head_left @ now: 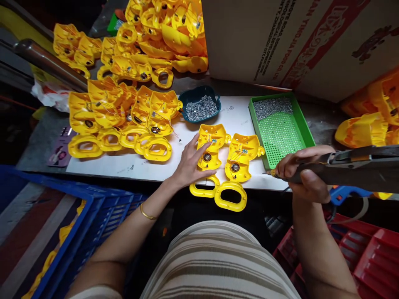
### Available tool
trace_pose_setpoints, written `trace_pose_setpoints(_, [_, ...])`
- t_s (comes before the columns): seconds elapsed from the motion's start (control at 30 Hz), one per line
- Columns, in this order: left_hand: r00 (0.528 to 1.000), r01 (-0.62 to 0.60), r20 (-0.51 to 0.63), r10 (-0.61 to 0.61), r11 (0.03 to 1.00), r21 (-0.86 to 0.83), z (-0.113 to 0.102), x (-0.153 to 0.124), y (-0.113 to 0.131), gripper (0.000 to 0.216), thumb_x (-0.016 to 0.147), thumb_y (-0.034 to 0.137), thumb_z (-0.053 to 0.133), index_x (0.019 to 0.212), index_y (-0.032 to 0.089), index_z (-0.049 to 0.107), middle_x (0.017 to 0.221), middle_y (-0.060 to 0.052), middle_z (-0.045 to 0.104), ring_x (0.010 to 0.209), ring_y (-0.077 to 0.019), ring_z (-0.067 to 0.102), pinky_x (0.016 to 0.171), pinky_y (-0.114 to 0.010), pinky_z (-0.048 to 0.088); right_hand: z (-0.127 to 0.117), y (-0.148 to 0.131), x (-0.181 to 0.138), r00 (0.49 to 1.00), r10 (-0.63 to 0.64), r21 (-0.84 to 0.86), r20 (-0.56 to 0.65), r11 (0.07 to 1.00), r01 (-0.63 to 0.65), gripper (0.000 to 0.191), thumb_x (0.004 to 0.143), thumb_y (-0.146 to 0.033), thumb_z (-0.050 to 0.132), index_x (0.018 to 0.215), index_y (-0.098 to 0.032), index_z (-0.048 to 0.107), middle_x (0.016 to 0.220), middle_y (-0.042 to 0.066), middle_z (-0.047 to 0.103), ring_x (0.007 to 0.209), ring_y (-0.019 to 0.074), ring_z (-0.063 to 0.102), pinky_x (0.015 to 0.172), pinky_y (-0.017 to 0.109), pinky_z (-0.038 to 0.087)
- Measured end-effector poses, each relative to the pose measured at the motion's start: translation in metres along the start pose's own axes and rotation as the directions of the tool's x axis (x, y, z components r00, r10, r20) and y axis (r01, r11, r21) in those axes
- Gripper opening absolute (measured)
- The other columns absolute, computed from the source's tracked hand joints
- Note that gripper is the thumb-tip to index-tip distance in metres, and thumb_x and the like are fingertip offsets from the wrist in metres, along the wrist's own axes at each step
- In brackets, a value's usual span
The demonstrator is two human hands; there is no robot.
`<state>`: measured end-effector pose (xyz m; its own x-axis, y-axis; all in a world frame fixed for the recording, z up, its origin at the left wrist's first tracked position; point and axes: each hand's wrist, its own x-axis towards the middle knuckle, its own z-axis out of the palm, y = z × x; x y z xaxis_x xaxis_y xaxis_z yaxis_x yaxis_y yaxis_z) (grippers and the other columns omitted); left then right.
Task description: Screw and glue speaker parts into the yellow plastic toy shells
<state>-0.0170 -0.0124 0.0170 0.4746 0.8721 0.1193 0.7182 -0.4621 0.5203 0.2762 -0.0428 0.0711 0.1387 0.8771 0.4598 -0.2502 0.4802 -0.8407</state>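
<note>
My left hand (189,162) lies with spread fingers at the left edge of a yellow plastic shell half (213,133), touching it. Inside that shell are a round metal part, thin wires and a small circuit board. A second yellow shell half (241,145) lies just to its right, fitted alike. Each has an oval handle loop (230,205) overhanging the table's front edge. My right hand (304,168) is wrapped around a dark power screwdriver (349,166); its thin tip points left, just right of the second shell.
Several shell halves (149,106) stand in rows at left, with a heap (174,39) behind. A dark green bowl (195,118) and a green tray (304,128) hold small screws. A large carton (249,45) stands behind. Blue crate (84,216) and red crate (370,249) flank me below.
</note>
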Motion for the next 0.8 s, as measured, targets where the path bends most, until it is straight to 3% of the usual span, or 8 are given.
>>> trace_pose_setpoints(0.2, [0.997,0.039,-0.068,-0.042,0.998,-0.043,0.004,-0.005,0.004,0.080,0.077,0.056,0.070,0.143,0.024,0.040,0.158,-0.017,0.013,0.145,-0.0340,0.022,0.113,-0.049,0.031,-0.005,-0.004,0.001,1.000,0.003,-0.008,-0.020,1.000,-0.003,0.024,0.072,-0.030,0.071,0.093,-0.020,0.067,0.051,-0.002,0.054,0.041,0.0168,0.052,0.035,0.032,0.041])
trace_pose_setpoints(0.33, [0.976,0.023,-0.218,-0.015,0.999,0.035,-0.005,-0.018,0.015,0.062,0.084,0.058,0.060,0.133,0.021,0.055,0.142,-0.016,0.045,0.127,-0.0277,0.046,0.105,-0.042,0.040,-0.008,-0.008,-0.003,0.997,0.041,-0.010,-0.069,0.999,-0.042,0.025,0.070,-0.031,0.072,0.092,-0.020,0.069,0.051,0.000,0.054,0.042,0.0171,0.052,0.035,0.033,0.040])
trace_pose_setpoints(0.37, [0.976,-0.032,-0.211,0.048,0.996,0.079,-0.006,-0.022,0.020,0.059,0.083,0.060,0.060,0.130,0.024,0.058,0.137,-0.014,0.051,0.124,-0.0270,0.048,0.105,-0.042,0.038,-0.009,-0.008,-0.005,0.996,0.054,-0.014,-0.070,0.998,-0.055,0.025,0.069,-0.031,0.072,0.092,-0.020,0.069,0.051,0.000,0.055,0.043,0.0174,0.053,0.036,0.034,0.041])
trace_pose_setpoints(0.43, [0.971,-0.203,-0.091,0.220,0.964,0.171,-0.005,-0.029,0.029,0.061,0.078,0.067,0.061,0.128,0.033,0.060,0.136,-0.011,0.055,0.126,-0.0283,0.047,0.111,-0.045,0.027,-0.010,-0.009,-0.010,0.996,0.071,-0.011,-0.058,0.997,-0.071,0.026,0.068,-0.031,0.072,0.091,-0.020,0.069,0.052,0.000,0.056,0.043,0.0174,0.053,0.037,0.034,0.042])
trace_pose_setpoints(0.53, [0.928,-0.374,0.098,0.361,0.899,0.230,0.004,-0.030,0.038,0.070,0.073,0.075,0.059,0.132,0.040,0.056,0.144,-0.009,0.049,0.136,-0.0327,0.037,0.115,-0.053,0.003,-0.011,-0.008,-0.018,0.993,0.096,0.005,-0.062,0.995,-0.096,0.026,0.070,-0.032,0.072,0.092,-0.019,0.067,0.053,-0.001,0.057,0.043,0.0161,0.053,0.040,0.032,0.045])
trace_pose_setpoints(0.67, [0.952,-0.304,0.122,0.281,0.917,0.259,0.016,-0.020,0.040,0.069,0.075,0.071,0.061,0.133,0.035,0.055,0.150,-0.012,0.042,0.138,-0.0356,0.034,0.114,-0.057,-0.002,-0.010,-0.008,-0.022,0.995,0.057,-0.026,-0.083,0.998,-0.060,0.026,0.072,-0.030,0.070,0.095,-0.020,0.066,0.052,-0.003,0.056,0.044,0.0154,0.054,0.041,0.030,0.045])
trace_pose_setpoints(0.8, [0.973,-0.227,0.089,0.211,0.937,0.265,0.025,-0.010,0.045,0.068,0.076,0.068,0.062,0.135,0.034,0.054,0.146,-0.011,0.047,0.136,-0.0355,0.037,0.114,-0.058,-0.002,-0.012,-0.009,-0.019,0.997,0.016,-0.019,-0.075,1.000,-0.017,0.024,0.075,-0.028,0.066,0.097,-0.022,0.064,0.053,-0.004,0.053,0.045,0.0143,0.052,0.041,0.028,0.045])
